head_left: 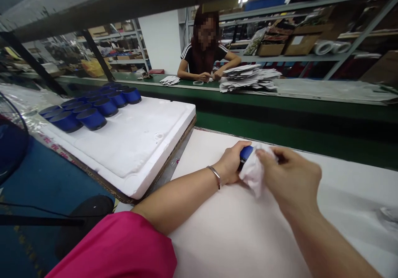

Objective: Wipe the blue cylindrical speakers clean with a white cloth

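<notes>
Over the white work surface (217, 228), my left hand (230, 164) grips a small blue and black cylinder (245, 153), whose kind I cannot make out. My right hand (292, 174) is closed on a crumpled white cloth (256, 174) that presses against the cylinder and hides much of it. Several similar blue cylinders with dark ends (92, 118) stand in rows at the far end of a white foam board (139, 137) to the left.
Beyond a green conveyor belt (224, 110), a person (203, 54) sits handling something small. Flat white pieces (248, 79) are piled beside that person. A metal beam (102, 8) crosses overhead. A dark round object (85, 224) sits low at the left, and crumpled plastic (390, 215) lies far right.
</notes>
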